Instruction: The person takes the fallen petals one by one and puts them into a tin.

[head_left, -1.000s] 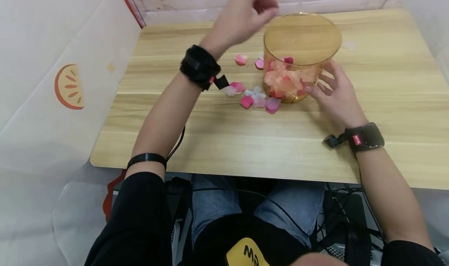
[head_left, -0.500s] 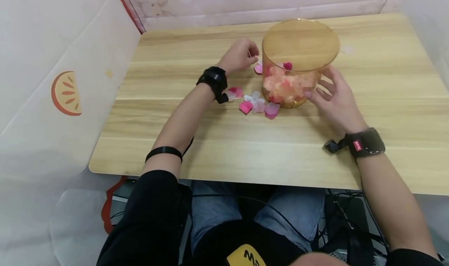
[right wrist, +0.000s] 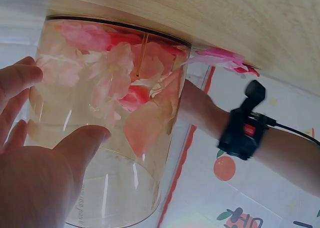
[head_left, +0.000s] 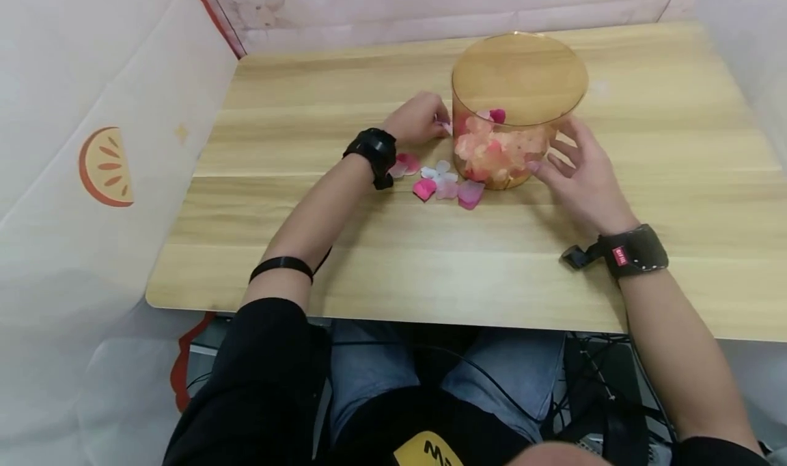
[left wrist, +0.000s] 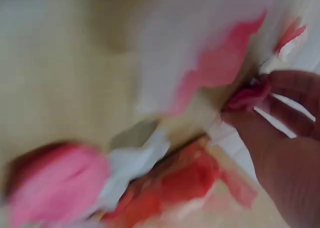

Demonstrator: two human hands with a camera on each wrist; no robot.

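- Two hands work at an amber see-through jar (head_left: 519, 104) standing on the wooden bench (head_left: 381, 261), already part-filled with pink and peach petals.
- Left hand (head_left: 418, 119) is down on the bench just left of the jar, fingers curled and pinching a pink petal (left wrist: 248, 95).
- Right hand (head_left: 581, 172) rests against the jar's right wall with relaxed, spread fingers, steadying it.
- Loose petals (head_left: 444, 182) lie at the jar's front-left.
- Judged step: pick-up; next likely needs a lift over the rim.
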